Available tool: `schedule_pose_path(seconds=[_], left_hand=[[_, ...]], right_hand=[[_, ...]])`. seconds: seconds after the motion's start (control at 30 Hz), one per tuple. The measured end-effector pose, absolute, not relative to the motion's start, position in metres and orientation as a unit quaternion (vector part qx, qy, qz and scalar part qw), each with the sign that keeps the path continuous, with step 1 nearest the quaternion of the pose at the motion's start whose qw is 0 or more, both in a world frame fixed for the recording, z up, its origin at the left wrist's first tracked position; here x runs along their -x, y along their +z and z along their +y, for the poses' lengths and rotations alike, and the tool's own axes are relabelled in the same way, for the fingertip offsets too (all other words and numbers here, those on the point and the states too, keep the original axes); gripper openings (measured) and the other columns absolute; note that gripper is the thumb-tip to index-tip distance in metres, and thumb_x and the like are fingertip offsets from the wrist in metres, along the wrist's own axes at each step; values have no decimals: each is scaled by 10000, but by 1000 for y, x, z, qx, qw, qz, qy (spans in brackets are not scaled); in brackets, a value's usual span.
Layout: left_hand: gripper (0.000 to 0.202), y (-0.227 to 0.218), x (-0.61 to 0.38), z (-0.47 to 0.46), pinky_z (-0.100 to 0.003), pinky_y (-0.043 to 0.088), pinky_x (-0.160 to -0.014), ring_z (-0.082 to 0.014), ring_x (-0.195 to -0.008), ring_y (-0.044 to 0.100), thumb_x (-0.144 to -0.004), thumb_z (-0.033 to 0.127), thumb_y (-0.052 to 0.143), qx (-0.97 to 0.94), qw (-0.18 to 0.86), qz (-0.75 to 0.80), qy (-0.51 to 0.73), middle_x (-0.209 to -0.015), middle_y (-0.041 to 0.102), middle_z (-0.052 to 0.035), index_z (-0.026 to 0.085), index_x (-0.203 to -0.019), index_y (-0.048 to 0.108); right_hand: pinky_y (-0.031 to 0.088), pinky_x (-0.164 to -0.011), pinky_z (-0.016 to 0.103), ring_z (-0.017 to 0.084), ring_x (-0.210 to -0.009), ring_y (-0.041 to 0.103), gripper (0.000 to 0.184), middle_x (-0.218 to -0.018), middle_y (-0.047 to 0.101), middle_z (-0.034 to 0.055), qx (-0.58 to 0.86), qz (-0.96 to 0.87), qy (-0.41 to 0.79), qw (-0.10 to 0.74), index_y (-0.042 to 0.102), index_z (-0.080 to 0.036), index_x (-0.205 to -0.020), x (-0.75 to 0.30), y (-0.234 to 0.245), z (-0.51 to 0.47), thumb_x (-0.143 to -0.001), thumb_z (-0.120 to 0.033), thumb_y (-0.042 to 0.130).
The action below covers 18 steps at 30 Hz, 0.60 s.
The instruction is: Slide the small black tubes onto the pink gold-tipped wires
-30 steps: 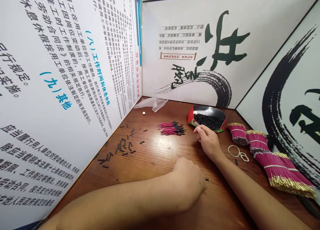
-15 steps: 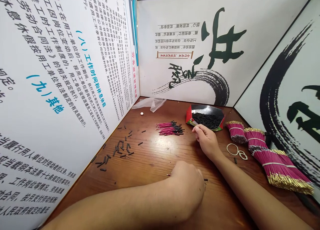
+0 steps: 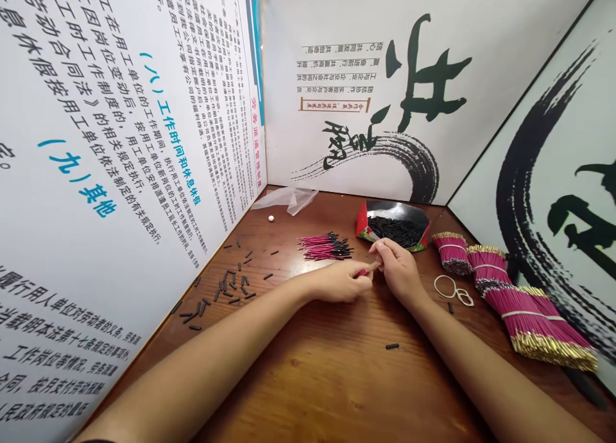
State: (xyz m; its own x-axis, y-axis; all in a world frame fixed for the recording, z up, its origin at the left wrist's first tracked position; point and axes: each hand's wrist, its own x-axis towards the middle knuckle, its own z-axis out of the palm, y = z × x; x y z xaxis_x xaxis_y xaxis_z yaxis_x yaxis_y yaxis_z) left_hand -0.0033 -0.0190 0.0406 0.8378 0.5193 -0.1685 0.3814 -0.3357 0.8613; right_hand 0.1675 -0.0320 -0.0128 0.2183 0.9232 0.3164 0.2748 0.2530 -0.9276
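Wire (image 3: 364,273) one, pinched between left hand (image 3: 339,281), right hand (image 3: 397,271); bundles (image 3: 487,268) three.

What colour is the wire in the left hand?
The wire is pink; head view shows it best.

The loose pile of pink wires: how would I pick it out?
On the wooden table, find the left hand, pinching a single pink wire, meeting the right hand mid-table. Just beyond them lies the loose pile of pink wires. Unlike the banded, gold-ended bundles at the right, it is unbound and black-tipped.
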Motion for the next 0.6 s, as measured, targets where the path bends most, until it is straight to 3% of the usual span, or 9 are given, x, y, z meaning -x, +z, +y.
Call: schedule_pose_path(seconds=[0.1, 0.27, 0.43, 0.6], left_hand=[[45, 25, -3, -16, -205, 335, -467, -80, -421, 390, -863, 261, 356, -668, 662, 295, 172, -572, 334, 99, 228, -849, 329], [100, 19, -7, -18, -196, 332, -483, -60, -436, 187, -798, 194, 415, -557, 745, 259, 260, -555, 211, 104, 213, -753, 328], [248, 9, -8, -18, -213, 339, -567, -61, -508, 296, -813, 221, 476, -540, 760, 193, 307, -563, 273, 81, 199, -654, 287], [253, 3, -11, -19, -241, 375, -637, -77, -574, 412, -860, 277, 522, -632, 691, 202, 286, -591, 427, 52, 176, -655, 415]], right_hand=[[316, -507, 270, 129, -528, 389, 339, -570, 441, -29, 539, -549, 292, 568, 585, -208, -715, -168, -13, -32, -879, -489, 490], [316, -509, 275, 131, -530, 393, 331, -567, 441, -28, 541, -548, 291, 568, 584, -211, -701, -167, -12, -32, -875, -474, 486], [315, -517, 273, 130, -532, 391, 319, -558, 436, -32, 539, -555, 281, 567, 586, -208, -707, -167, -12, -32, -884, -453, 485], [311, -520, 272, 127, -535, 389, 310, -560, 434, -33, 532, -560, 292, 564, 589, -205, -704, -168, -13, -32, -881, -440, 492]])
